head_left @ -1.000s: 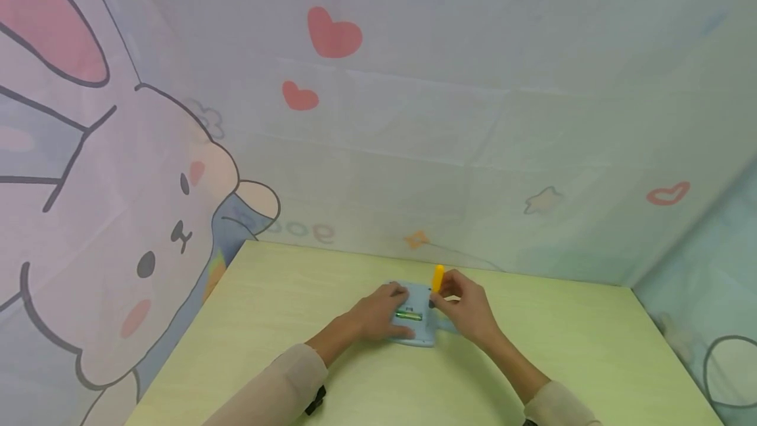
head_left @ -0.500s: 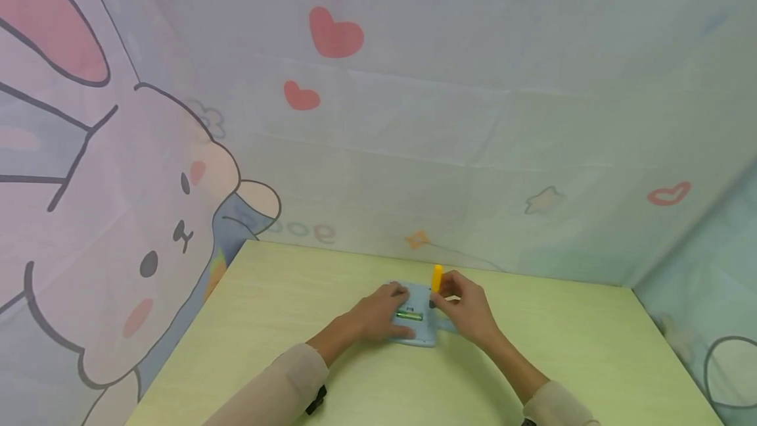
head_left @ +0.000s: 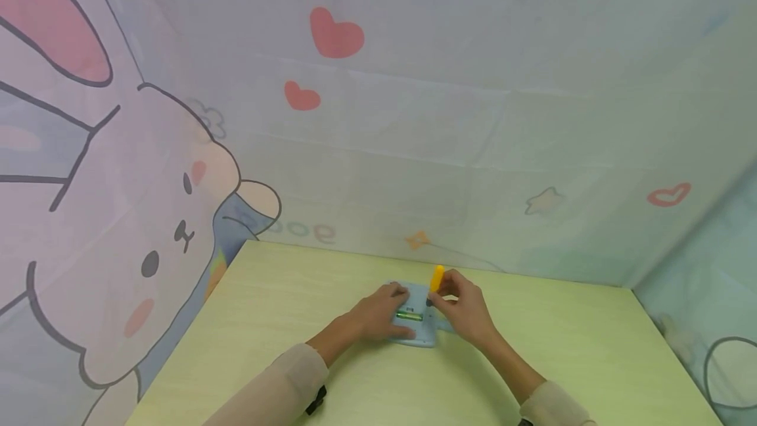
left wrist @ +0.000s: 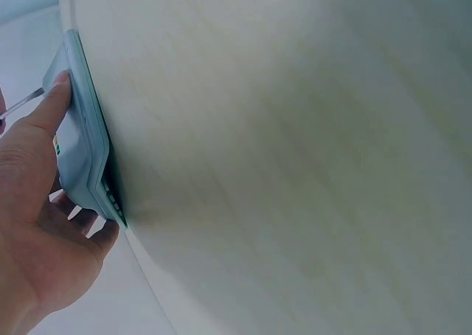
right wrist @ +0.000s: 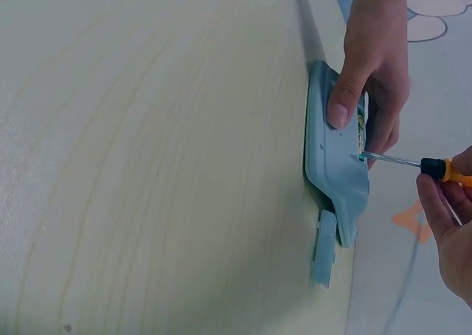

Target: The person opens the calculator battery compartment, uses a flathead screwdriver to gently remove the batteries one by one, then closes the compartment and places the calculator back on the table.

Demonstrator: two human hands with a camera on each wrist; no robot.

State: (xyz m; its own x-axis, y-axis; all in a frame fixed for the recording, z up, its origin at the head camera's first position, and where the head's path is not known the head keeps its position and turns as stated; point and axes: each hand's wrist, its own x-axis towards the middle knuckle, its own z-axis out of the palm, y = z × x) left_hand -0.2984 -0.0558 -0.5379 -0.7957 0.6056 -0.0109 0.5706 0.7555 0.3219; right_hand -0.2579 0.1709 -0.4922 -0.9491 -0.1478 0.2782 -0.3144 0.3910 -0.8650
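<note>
Screwdriver [head_left: 437,279] leans slightly more than half a second ago, black collar shifted left; right hand [head_left: 470,307] pinching it. Left hand [head_left: 375,313] unchanged, gripping blue device [head_left: 420,296] on table [head_left: 296,294]. Tip by battery [head_left: 409,315] end, contact unclear. Small blue piece [right wrist: 323,250] just beside.

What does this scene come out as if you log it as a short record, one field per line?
Left grip: holds the blue casing, thumb on its face
Right grip: pinches the screwdriver
Screwdriver: yellow handle, black collar, metal shaft; tip at the casing's open slot, exact contact unclear
Slot contents: a green cylinder, apparently a battery, uncovered
Loose part: small blue piece on the table, beside the casing
Surface: pale yellow-green table
Background: printed backdrop with rabbit and hearts
</note>
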